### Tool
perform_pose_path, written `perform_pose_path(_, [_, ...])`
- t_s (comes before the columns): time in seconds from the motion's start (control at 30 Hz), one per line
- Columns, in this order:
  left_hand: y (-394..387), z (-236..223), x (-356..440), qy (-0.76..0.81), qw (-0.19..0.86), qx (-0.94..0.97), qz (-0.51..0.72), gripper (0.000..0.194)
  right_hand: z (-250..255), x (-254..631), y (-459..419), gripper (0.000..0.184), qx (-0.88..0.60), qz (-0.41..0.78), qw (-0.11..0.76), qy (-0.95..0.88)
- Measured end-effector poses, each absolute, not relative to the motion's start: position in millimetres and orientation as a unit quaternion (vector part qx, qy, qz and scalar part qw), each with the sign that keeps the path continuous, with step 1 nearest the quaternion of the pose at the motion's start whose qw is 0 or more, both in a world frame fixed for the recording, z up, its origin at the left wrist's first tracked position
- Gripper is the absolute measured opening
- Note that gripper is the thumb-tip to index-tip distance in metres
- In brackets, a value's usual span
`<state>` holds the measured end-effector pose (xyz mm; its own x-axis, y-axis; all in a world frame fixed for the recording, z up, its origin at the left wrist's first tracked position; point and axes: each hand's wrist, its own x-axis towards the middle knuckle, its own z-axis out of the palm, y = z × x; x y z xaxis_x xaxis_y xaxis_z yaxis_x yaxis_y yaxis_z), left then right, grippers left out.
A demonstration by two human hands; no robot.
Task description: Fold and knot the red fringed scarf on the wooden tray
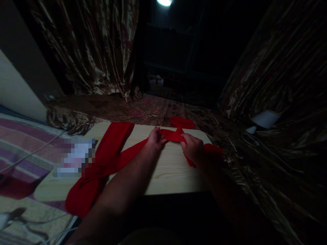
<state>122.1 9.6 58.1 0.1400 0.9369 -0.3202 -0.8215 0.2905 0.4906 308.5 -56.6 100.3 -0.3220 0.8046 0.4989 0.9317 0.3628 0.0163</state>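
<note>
A long strip of red cloth (pixel 173 135) runs between my two hands near the far edge of the pale wooden table (pixel 163 170). My left hand (pixel 155 139) is closed on the strip, which trails back from it to the left. On the right, my right hand (pixel 192 145) pinches the cloth where it crosses over itself and a loop stands beyond. One end of red cloth hangs past my right wrist over the table's right side. A wide bunched length of the cloth lies across the left of the table and drops over its near edge.
A blurred-out printed item (pixel 74 157) lies on the table's left. Striped bedding (pixel 22 146) with cables is at the left. Patterned curtains (pixel 102 51) hang behind. A white lamp-like object (pixel 265 119) with a cord lies at the right.
</note>
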Motion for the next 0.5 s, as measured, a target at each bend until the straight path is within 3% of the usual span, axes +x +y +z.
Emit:
perform_pose_path(0.13, [12,55,127,0.330,0.786,0.149,0.502,0.028,94,308,-60,0.033,-0.534,-0.154,0.191,-0.809])
perform_pose_path(0.27, [16,60,130,0.304,0.804,0.183,0.478,0.020,93,308,-63,0.034,-0.529,-0.149,0.168,-0.818])
perform_pose_path(0.5, [35,73,91,0.304,0.710,0.162,0.614,0.015,94,306,-68,0.030,-0.546,-0.133,0.048,-0.826])
